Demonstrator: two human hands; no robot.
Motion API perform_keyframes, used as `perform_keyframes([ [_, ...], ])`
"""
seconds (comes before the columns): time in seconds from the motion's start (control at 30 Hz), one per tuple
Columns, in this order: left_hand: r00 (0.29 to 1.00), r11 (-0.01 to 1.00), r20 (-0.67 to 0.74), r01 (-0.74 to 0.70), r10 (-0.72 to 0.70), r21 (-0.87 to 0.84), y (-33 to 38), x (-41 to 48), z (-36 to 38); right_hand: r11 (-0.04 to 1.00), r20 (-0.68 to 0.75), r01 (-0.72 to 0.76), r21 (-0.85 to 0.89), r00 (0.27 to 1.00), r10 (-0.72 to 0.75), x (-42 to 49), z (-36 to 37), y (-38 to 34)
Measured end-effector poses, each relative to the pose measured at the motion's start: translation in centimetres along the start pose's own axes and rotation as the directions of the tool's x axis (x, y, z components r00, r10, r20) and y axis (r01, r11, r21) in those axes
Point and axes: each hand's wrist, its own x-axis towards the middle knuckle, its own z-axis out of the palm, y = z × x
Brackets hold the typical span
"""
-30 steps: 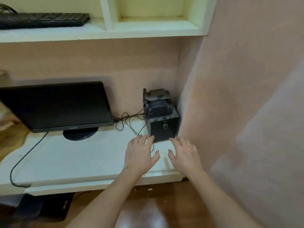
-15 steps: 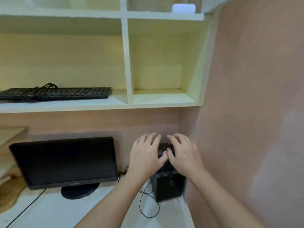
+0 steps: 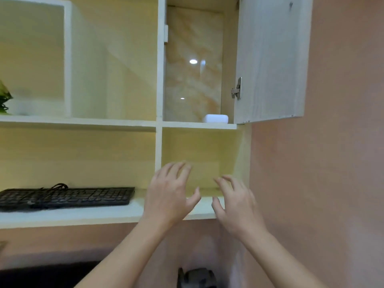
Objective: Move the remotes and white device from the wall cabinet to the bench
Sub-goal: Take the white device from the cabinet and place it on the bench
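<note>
Left hand (image 3: 169, 196) and right hand (image 3: 235, 201) raised, fingers spread, empty — white device (image 3: 216, 118) above on wall cabinet (image 3: 199, 125) shelf, door (image 3: 270, 59) open

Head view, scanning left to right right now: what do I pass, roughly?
Green plant at the left edge → black keyboard on the lower shelf → left hand → white device in the open compartment → right hand → open cabinet door → pink wall.

Both hands raised since a second ago: left hand (image 3: 170, 196) and right hand (image 3: 236, 202), empty, fingers spread, now before lower cabinet shelf (image 3: 116, 215); white device (image 3: 215, 118) in view above.
</note>
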Motion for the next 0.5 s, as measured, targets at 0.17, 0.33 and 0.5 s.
perform_keyframes([
  [0.17, 0.995, 0.999, -0.097, -0.026, 0.029, 0.028, -0.8, 6.3, -2.3, 0.999, -0.097, 0.046, 0.010, 0.994, -0.045, 5.4, -2.5, -0.3],
  [0.33, 0.978, 0.994, -0.179, -0.095, 0.103, 0.051, -1.8, 10.6, -2.7, 0.994, -0.141, 0.100, -0.052, 0.984, -0.107, 9.3, -4.1, -0.3],
  [0.5, 0.959, 0.975, -0.191, -0.187, 0.208, 0.121, -3.1, 13.6, -1.8, 0.985, -0.163, 0.145, -0.093, 0.974, -0.159, 12.9, -5.1, -0.4],
])
